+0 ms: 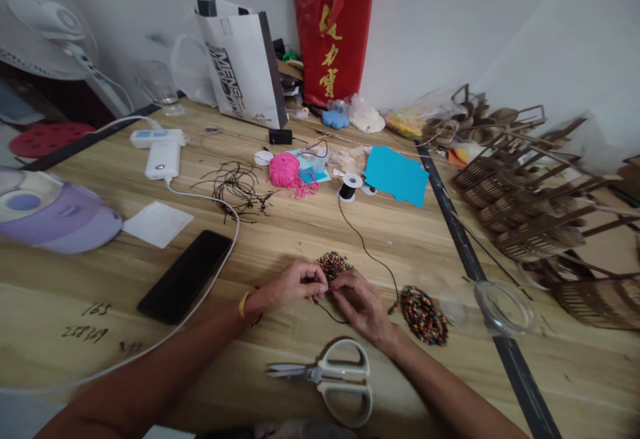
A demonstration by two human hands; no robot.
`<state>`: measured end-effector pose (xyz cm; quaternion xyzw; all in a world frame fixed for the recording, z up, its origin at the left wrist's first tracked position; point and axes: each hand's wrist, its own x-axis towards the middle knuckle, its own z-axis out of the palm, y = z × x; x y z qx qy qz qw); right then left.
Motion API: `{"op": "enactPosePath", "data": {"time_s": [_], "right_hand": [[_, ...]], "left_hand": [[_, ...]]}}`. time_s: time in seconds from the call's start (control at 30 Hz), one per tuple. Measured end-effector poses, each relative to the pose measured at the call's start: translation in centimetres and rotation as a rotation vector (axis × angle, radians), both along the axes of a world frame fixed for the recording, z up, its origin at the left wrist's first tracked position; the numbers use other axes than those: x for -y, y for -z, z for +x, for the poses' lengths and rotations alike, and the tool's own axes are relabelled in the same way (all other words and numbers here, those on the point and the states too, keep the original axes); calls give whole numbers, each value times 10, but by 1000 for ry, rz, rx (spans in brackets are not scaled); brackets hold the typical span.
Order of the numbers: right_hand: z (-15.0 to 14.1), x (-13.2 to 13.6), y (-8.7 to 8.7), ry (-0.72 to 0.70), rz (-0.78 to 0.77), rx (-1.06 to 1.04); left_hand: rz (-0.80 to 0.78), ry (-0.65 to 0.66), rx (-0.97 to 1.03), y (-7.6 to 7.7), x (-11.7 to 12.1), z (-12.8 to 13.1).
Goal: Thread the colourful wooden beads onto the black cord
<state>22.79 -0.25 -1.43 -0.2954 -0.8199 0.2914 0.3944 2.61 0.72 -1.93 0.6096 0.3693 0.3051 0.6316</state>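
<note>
If I measure everything on my remote feed from the pile of loose beads (334,263), a black phone (185,277) lies well to its left, nearer the wearer. Left of the pile and farther back, I see a tangle of short black cords (239,189), then a ball of pink yarn (284,169). At the pile's near left edge, the left hand (295,285) has its thumb and fingers drawn close together; whether they grip anything I cannot tell. In front of the pile lie 1 pair of scissors (323,375), blades to the left, and a stretch of black cord (331,315) under the 2 hands. Behind the pile stands a spool (348,191). At its near right, the right hand (365,305) is half curled, fingertips near the left's; I can't make out what they hold. Right of the pile lies a coil of strung beads (424,313).
</note>
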Motion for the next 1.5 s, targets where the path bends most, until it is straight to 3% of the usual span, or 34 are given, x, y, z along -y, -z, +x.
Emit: {"op": "enactPosePath", "data": {"time_s": [0.83,1.5], "right_hand": [[-1,0,1,-13,18,-69],[0,1,1,-28,-37,-50]], "left_hand": [[103,12,-106,-10,2,1],[96,20,-91,-5,1,1]]}}
